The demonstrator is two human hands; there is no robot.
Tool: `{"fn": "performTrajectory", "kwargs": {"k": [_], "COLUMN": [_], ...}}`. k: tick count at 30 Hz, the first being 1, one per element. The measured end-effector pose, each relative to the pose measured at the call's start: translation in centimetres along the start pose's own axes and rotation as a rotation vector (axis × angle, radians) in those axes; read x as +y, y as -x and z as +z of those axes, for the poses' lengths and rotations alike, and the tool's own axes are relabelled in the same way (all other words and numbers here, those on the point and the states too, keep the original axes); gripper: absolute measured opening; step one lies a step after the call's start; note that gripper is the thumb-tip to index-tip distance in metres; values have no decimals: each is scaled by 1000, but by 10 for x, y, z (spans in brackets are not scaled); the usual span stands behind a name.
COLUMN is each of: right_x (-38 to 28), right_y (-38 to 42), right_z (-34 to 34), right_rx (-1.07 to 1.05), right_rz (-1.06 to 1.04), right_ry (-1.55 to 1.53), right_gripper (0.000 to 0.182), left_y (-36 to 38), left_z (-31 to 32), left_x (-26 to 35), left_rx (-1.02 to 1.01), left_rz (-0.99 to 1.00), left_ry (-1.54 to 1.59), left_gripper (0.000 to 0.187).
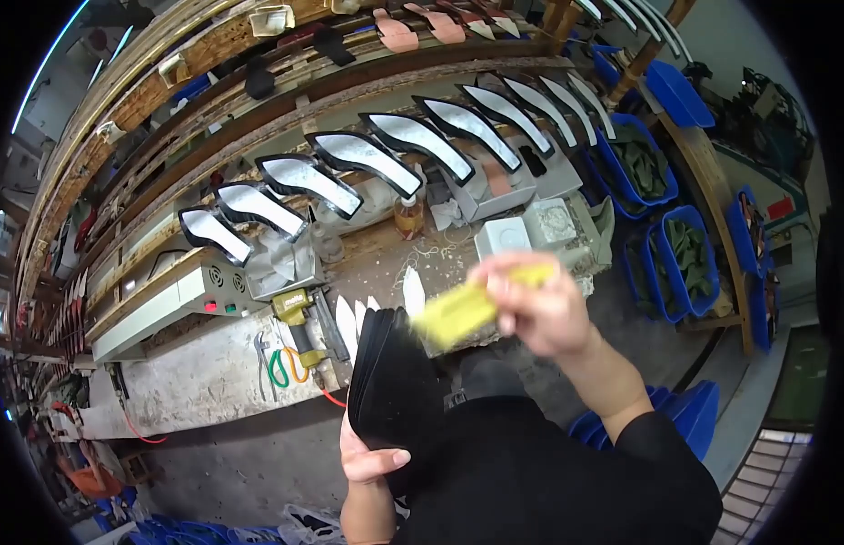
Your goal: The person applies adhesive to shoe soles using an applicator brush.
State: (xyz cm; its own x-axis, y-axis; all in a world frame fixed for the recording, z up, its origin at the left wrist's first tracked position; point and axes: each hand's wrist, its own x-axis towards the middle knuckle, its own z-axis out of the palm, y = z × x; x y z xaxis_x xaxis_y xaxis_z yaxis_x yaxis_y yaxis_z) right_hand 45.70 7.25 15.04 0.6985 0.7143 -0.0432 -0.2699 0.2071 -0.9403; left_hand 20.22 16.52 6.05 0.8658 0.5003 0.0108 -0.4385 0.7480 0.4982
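Observation:
My left hand (374,461) grips the lower end of a fanned stack of black shoe-sole pieces (395,381), its thumb on the near face. White pointed tips (345,320) stick out beyond the upper left of the stack, and another white tip (413,292) shows just past its top. A yellow block (458,313), smeared by motion, is in the closed fingers of my right hand (545,313). The block's lower left end comes right up to the stack's upper edge in this view.
White soles with black edges (367,161) lean in a row along the wooden rack. The workbench (186,391) holds a yellow-green air stapler (295,318), pliers (261,359), scissors with green and orange handles (278,368) and a white box (504,236). Blue bins (685,263) stand at right.

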Motion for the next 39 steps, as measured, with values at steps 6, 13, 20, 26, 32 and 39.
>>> {"fn": "performTrajectory", "kwargs": {"k": [6,13,20,26,32,39], "right_x": [-12,-12,0,-8,-32,-53], "right_y": [43,39,72,87,52,21], "right_z": [6,-17,8,-6,14,6], "right_rx": [-43,-3,4,27,-121,-302], "right_rz": [20,28,-56,-87,-332,-444], "right_ry": [119,69,278,218,534,600], "right_gripper": [20,20,20,19,18,22], "left_y": [10,14,7,5,10,11], "left_z": [-11,-3,12,15,20,21], "left_x": [-1,-7,-8,-5,-8,-5], "left_rx": [-90,-58,25,87,48,84], "left_rz": [-1,51,33,35,8,-36], "left_ry": [-37,-78,36,-11,-43,-25], "left_gripper": [112,114,103,103,104,108]}}
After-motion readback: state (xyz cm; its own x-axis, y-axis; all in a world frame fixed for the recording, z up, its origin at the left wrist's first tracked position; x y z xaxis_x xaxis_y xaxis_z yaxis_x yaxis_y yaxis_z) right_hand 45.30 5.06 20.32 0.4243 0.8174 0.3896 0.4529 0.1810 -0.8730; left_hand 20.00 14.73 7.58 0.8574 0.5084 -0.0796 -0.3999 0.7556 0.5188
